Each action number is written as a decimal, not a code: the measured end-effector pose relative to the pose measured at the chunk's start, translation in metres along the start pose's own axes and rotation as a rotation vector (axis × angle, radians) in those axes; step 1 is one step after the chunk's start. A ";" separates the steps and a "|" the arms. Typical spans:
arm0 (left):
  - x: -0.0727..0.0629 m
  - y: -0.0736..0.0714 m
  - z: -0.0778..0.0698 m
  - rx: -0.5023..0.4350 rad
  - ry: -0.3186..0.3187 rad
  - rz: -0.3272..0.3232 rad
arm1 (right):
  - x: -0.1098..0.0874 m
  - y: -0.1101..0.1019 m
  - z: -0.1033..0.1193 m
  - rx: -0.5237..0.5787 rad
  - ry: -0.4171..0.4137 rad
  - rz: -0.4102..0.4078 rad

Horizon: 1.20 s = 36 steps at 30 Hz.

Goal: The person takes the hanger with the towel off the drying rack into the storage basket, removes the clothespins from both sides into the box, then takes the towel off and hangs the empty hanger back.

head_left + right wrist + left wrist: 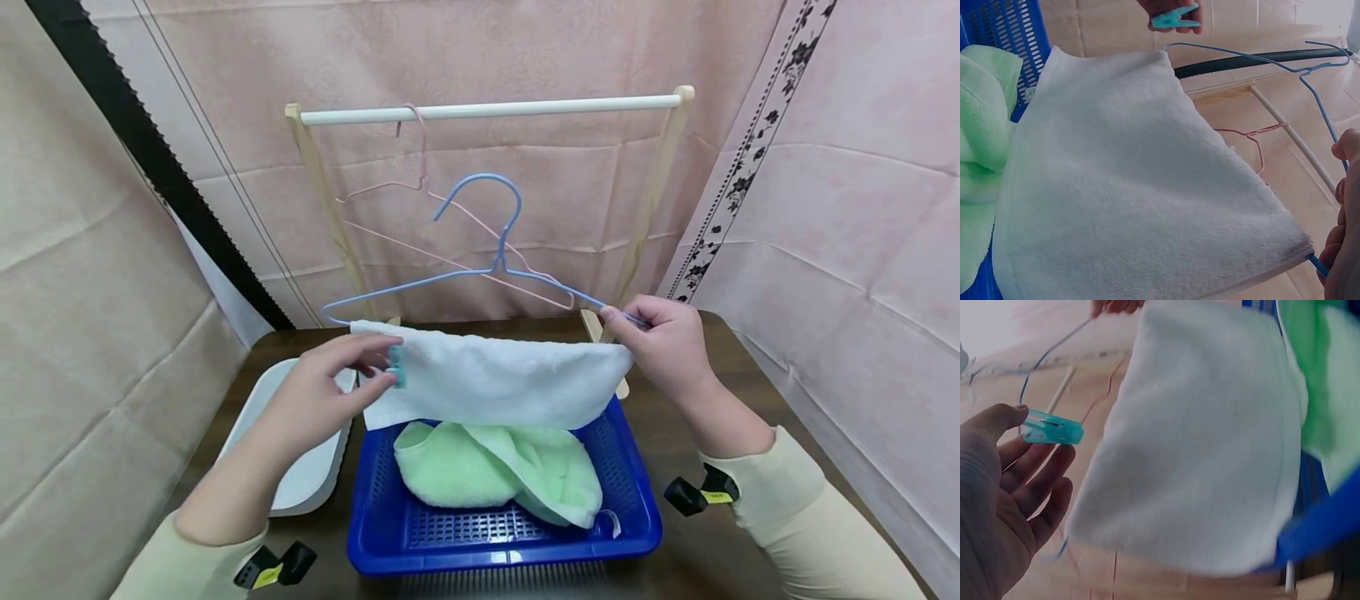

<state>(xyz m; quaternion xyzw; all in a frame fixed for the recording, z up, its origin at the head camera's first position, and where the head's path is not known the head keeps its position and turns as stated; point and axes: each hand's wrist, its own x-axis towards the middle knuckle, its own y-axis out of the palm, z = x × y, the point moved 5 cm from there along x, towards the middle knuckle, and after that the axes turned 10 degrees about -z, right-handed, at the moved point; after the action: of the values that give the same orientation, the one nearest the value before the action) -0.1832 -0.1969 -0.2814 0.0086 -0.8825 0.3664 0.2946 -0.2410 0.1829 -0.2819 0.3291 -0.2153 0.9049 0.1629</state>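
My left hand (330, 387) pinches a teal clothespin (1054, 428) between thumb and fingers, just in front of the left end of a white towel (495, 375). The towel is draped over the bottom bar of a blue hanger (501, 250), whose hook points up. With my right hand (663, 342) I grip the hanger's right corner, holding hanger and towel up over a blue basket (502, 557). A light green towel (498, 471) lies bunched inside that basket. In the right wrist view the hanger's corner sticks out from the towel beside my curled fingers.
Behind the hanger stands a rack with a white rod (487, 110) and wooden posts (656, 192). A pink hanger (422, 158) hangs on its left part. To the left, a white tray (318, 479) lies on the brown table (712, 533), partly under my left forearm.
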 end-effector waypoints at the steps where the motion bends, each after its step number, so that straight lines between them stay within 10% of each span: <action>1: -0.003 -0.005 0.004 0.026 -0.007 -0.002 | 0.000 0.000 0.000 -0.002 0.001 0.001; 15: -0.044 -0.041 0.071 0.251 -0.191 0.167 | 0.000 -0.001 -0.004 0.002 0.008 0.011; 36: -0.087 -0.014 0.170 0.657 -0.305 0.561 | -0.004 -0.004 -0.001 -0.008 0.001 -0.002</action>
<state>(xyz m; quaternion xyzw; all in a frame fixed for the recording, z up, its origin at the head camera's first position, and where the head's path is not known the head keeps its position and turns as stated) -0.1955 -0.3353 -0.4127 -0.0838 -0.7212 0.6868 0.0322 -0.2368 0.1861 -0.2843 0.3280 -0.2188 0.9040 0.1653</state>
